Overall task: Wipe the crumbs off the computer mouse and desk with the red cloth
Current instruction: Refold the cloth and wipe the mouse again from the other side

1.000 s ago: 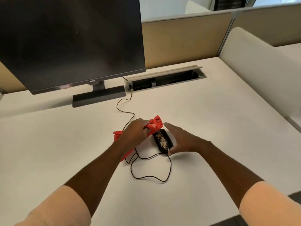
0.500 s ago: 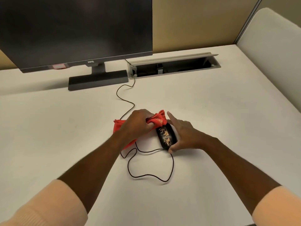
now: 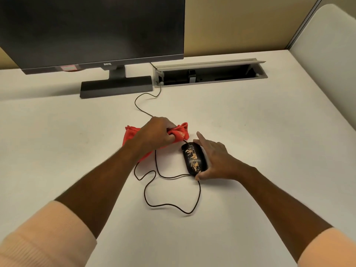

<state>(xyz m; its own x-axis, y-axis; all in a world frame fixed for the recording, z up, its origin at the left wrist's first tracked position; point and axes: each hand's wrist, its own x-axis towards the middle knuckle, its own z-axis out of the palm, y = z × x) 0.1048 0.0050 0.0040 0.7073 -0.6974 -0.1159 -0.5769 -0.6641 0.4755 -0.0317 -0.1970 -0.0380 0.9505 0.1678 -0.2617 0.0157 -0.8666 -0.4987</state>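
Observation:
A black wired computer mouse [image 3: 193, 158] lies on the white desk [image 3: 260, 143], its top speckled with orange-tan crumbs. My right hand [image 3: 215, 160] grips the mouse from its right side, thumb at the near end and index finger stretched past its front. Just left of it the red cloth [image 3: 180, 132] is bunched on the desk, and my left hand [image 3: 156, 132] is closed on it. Part of the cloth is hidden under my left hand and wrist. The cloth does not touch the mouse.
The mouse's black cable [image 3: 169, 191] loops on the desk in front of me and runs back to an open cable tray [image 3: 210, 74]. A dark monitor [image 3: 92, 29] on its stand [image 3: 115, 86] is at the back left. A white divider [image 3: 327, 54] borders the right side.
My right hand has come down from hovering over the mouse to gripping its side. My left hand has kept hold of the cloth. The view has tilted down and closer.

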